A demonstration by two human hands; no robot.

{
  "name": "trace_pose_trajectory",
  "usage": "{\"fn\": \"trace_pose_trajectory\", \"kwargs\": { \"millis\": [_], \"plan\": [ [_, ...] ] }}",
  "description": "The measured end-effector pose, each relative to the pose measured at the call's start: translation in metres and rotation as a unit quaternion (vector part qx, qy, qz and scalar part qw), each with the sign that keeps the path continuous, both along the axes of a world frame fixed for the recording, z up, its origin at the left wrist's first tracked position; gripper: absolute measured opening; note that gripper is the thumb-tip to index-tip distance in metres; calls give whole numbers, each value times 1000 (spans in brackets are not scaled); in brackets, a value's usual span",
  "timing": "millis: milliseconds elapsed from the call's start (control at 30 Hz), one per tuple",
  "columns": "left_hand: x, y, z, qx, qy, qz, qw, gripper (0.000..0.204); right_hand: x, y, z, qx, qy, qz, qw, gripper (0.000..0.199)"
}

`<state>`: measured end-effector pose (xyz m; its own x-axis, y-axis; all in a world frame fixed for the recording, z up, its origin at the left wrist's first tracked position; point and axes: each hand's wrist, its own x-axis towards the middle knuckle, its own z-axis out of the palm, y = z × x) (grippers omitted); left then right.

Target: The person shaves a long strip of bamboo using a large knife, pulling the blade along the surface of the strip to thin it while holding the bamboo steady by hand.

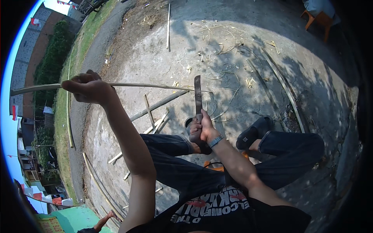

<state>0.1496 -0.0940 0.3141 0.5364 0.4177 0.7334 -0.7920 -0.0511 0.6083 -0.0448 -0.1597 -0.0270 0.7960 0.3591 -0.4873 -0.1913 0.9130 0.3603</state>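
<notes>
My left hand [88, 90] is raised at the left, its fingers closed round a long, thin bamboo strip [142, 85]. One end of the strip reaches past the hand to the far left; the other runs right toward the blade. In front of my legs, my right hand [202, 127] grips the handle of a machete [198, 91]. Its dark, broad blade points up and away from me. The strip's thin right end passes by the blade; whether they touch I cannot tell.
Bamboo poles and strips [159, 105] lie crossed on the concrete ahead of my left knee. Thin curled shavings [229, 48] litter the ground beyond. Longer bamboo pieces [285, 87] lie to the right. An orange plastic stool [319, 19] stands far right. Another person's arm [101, 223] shows at lower left.
</notes>
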Motion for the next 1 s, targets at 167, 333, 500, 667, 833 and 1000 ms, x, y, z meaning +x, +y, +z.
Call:
{"fn": "trace_pose_trajectory", "kwargs": {
  "millis": [167, 333, 500, 667, 833, 1000],
  "plan": [
    [-16, 2, 5, 14, 6, -7, 1000, 66, 3, 28, 176, -102, -237, 86, 962, 62],
    [-10, 40, -8, -13, 13, -69, 997, 66, -16, 8, 89, -203, -98, 146, 963, 60],
    [-20, 52, -17, 2, -27, -370, 929, 65, -26, -2, 35, -161, 30, 97, 982, 56],
    [-26, 44, 1, 42, -22, -469, 882, 67, -20, 28, 162, -211, -101, 113, 966, 59],
    [-19, 48, -10, 52, -21, -585, 809, 68, -41, -12, 99, -540, -102, 124, 826, 67],
    [3, 33, 3, 15, 23, -609, 793, 69, -44, -35, 129, -834, -80, 1, 545, 62]
  ]
}}
